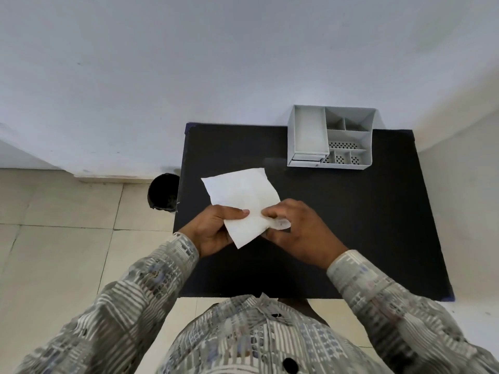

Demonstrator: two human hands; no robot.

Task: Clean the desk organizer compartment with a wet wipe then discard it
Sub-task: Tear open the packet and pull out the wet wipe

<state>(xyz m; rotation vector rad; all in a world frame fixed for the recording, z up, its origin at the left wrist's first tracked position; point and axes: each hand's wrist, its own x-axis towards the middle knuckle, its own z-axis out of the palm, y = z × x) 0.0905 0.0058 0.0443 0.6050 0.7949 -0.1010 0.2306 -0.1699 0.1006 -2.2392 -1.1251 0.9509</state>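
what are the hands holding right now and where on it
Both hold the white wet wipe by its near edge: left hand at the near-left side, right hand pinching the near-right corner.

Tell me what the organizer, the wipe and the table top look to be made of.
Organizer: likely rigid plastic, matte grey; thin straight walls, perforated floors in the near compartments.
Wipe: thin white non-woven sheet, soft; it shows fold creases and bends between the left hand and right hand.
Table top: black, matte, faintly textured; material unclear.

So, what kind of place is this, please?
Probably a plain indoor room with a small work corner: a black table against bare white walls, a grey desk organizer on it, and a black bin on the tiled floor.
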